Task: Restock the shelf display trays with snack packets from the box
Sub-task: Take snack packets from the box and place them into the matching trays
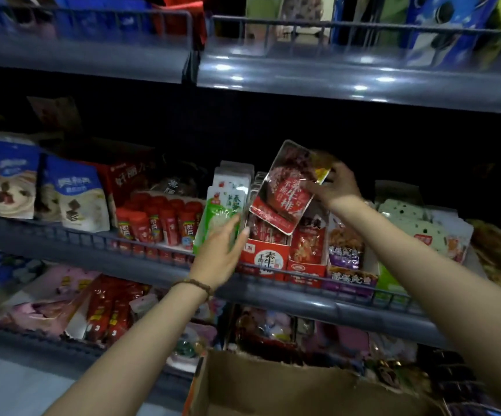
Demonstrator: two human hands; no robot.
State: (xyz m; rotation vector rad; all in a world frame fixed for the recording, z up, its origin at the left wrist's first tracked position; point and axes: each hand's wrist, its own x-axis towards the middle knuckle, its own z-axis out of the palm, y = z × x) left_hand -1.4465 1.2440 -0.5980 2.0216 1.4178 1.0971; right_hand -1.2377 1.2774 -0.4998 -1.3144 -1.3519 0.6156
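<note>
Packet (282,190), flat glossy red plastic, in right hand (335,184)

White characters 素牛排 run down the red packet (285,190), a large 素 tops the roundel on the red display tray (265,259) beneath, and other pack lettering is too blurred to read
</note>
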